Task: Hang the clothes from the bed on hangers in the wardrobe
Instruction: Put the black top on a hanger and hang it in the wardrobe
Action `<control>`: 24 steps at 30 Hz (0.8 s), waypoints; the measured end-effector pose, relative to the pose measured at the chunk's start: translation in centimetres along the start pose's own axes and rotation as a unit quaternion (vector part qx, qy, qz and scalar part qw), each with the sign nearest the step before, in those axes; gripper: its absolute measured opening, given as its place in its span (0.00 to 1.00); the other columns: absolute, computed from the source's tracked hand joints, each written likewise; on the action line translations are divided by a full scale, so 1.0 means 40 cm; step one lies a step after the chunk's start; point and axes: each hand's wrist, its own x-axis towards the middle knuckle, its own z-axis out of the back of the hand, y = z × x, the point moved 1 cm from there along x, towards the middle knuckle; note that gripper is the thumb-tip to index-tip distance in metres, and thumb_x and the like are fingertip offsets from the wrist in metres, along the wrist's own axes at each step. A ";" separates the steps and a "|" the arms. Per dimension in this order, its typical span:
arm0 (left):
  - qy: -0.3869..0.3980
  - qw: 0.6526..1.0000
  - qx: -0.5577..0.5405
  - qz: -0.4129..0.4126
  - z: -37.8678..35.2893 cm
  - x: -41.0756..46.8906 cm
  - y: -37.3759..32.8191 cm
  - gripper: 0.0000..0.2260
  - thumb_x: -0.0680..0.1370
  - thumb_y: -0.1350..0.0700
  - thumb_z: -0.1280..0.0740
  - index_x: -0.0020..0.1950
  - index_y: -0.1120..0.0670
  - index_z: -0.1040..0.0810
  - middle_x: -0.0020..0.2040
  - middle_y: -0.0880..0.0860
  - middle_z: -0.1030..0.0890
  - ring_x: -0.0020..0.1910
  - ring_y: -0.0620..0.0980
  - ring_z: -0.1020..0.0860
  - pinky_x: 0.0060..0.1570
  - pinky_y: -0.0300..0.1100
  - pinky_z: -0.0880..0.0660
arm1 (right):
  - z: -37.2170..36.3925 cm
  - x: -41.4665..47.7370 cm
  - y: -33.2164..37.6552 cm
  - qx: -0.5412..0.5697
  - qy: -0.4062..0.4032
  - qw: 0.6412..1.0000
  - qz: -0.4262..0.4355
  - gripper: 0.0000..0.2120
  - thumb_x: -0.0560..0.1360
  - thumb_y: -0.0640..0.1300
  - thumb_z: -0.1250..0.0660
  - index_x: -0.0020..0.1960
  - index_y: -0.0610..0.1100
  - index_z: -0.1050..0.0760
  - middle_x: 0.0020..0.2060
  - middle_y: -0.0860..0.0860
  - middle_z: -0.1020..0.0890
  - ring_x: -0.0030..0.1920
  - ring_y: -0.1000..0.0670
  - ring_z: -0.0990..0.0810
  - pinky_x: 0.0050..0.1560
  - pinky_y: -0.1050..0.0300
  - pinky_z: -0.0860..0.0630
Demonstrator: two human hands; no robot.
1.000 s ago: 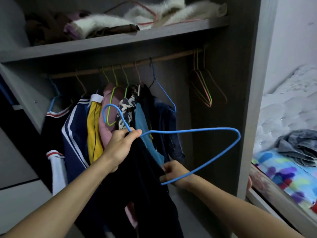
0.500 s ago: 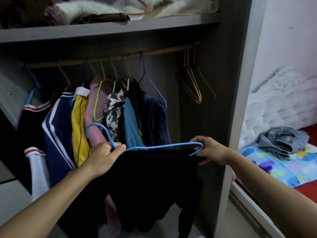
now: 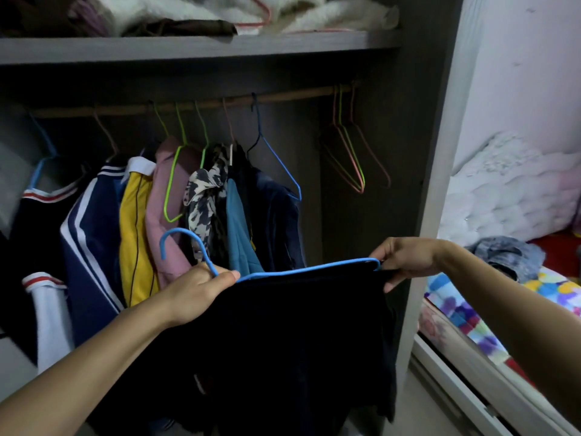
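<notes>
both hands hold a blue hanger [image 3: 309, 268] w/ a dark garment [image 3: 292, 347] draped over it, in front of the wardrobe. left hand [image 3: 196, 295] grips the neck by the hook; right hand [image 3: 404, 259] pinches the far end w/ the fabric. hung clothes [image 3: 138, 234] crowd the rail [image 3: 195, 103] behind. grey clothes [image 3: 506, 251] lie on the bed [image 3: 471, 328] at right.
</notes>
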 end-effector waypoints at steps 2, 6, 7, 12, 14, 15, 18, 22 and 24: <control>-0.001 0.999 0.029 0.017 0.015 0.014 0.011 0.17 0.74 0.43 0.42 0.32 0.54 0.33 0.30 0.51 0.35 0.30 0.44 0.34 0.34 0.41 0.37 | -0.026 0.006 0.024 -0.187 -0.048 0.981 0.011 0.17 0.77 0.29 0.39 0.49 0.46 0.17 0.40 0.50 0.15 0.44 0.50 0.16 0.44 0.59 0.20; 0.106 0.922 0.366 0.061 -0.052 0.006 0.054 0.21 0.77 0.40 0.42 0.31 0.53 0.35 0.34 0.50 0.29 0.38 0.52 0.23 0.39 0.43 0.31 | -0.088 0.028 0.087 -0.486 -0.089 0.868 0.041 0.20 0.77 0.37 0.35 0.36 0.60 0.27 0.35 0.60 0.23 0.38 0.64 0.22 0.38 0.67 0.28; 0.104 0.909 0.401 0.054 -0.066 -0.002 0.064 0.21 0.78 0.38 0.44 0.32 0.52 0.35 0.36 0.50 0.28 0.41 0.54 0.22 0.39 0.43 0.31 | -0.097 0.032 0.095 -0.488 -0.085 0.868 0.033 0.19 0.78 0.37 0.36 0.36 0.60 0.27 0.35 0.59 0.23 0.36 0.65 0.22 0.36 0.67 0.28; 0.030 0.938 0.343 0.049 -0.021 0.010 0.091 0.25 0.74 0.31 0.47 0.35 0.52 0.30 0.34 0.50 0.24 0.38 0.50 0.22 0.41 0.47 0.25 | -0.112 0.045 0.067 -0.329 -0.082 0.941 0.016 0.08 0.78 0.37 0.37 0.51 0.46 0.20 0.45 0.47 0.17 0.43 0.49 0.16 0.44 0.56 0.18; 0.014 0.968 0.246 0.058 -0.014 0.007 0.084 0.24 0.72 0.29 0.42 0.36 0.49 0.26 0.34 0.47 0.21 0.38 0.44 0.22 0.43 0.44 0.26 | -0.137 0.049 0.068 -0.199 -0.093 0.974 0.047 0.09 0.78 0.35 0.37 0.53 0.41 0.19 0.45 0.46 0.16 0.43 0.50 0.16 0.43 0.57 0.19; 0.006 0.984 0.170 0.055 -0.012 0.003 0.075 0.24 0.68 0.26 0.41 0.36 0.47 0.24 0.35 0.44 0.19 0.39 0.38 0.21 0.43 0.38 0.27 | -0.156 0.055 0.069 -0.132 -0.105 0.983 0.068 0.10 0.78 0.34 0.37 0.54 0.40 0.19 0.45 0.44 0.16 0.43 0.49 0.17 0.43 0.57 0.19; -0.032 0.999 0.004 0.032 -0.004 0.015 0.060 0.27 0.63 0.24 0.37 0.44 0.45 0.19 0.44 0.38 0.16 0.47 0.35 0.20 0.54 0.36 0.27 | -0.228 0.089 0.072 -0.054 -0.156 0.980 0.108 0.13 0.78 0.33 0.39 0.56 0.44 0.20 0.51 0.42 0.17 0.46 0.47 0.17 0.43 0.53 0.18; -0.053 0.997 -0.063 -0.010 -0.011 0.023 0.014 0.11 0.72 0.44 0.28 0.42 0.51 0.20 0.39 0.44 0.18 0.41 0.39 0.22 0.47 0.36 0.28 | -0.294 0.103 0.099 -0.306 -0.193 0.916 0.173 0.15 0.78 0.43 0.35 0.63 0.51 0.23 0.53 0.55 0.20 0.53 0.53 0.21 0.57 0.52 0.23; -0.052 0.991 -0.120 -0.014 -0.006 0.021 -0.013 0.03 0.74 0.55 0.28 0.43 0.53 0.21 0.36 0.44 0.19 0.39 0.38 0.23 0.43 0.31 0.29 | -0.313 0.087 0.113 -0.396 -0.214 0.870 0.200 0.17 0.76 0.52 0.34 0.64 0.54 0.25 0.50 0.58 0.23 0.52 0.57 0.25 0.54 0.55 0.25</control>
